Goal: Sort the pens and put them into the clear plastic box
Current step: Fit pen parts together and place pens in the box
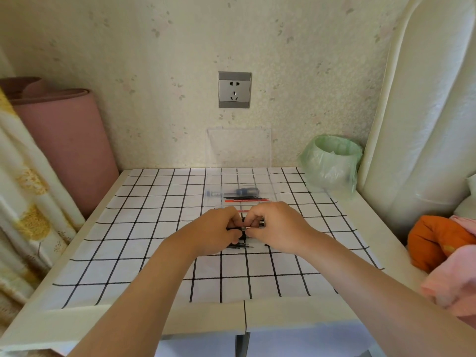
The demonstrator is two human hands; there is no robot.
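Observation:
Both my hands meet over the middle of the checked tablecloth. My left hand and my right hand each pinch one end of a black pen held between them, fingers curled. A few thin black pens lie on the cloth just below my left hand. The clear plastic box stands open behind my hands, its lid leaning against the wall. Inside it lie a blue-handled tool, black pens and a red pen.
A bin lined with a green bag stands at the table's back right corner. A pink rolled mat leans at the left. Orange and pink cloth lies on the right edge. A wall socket is above the box.

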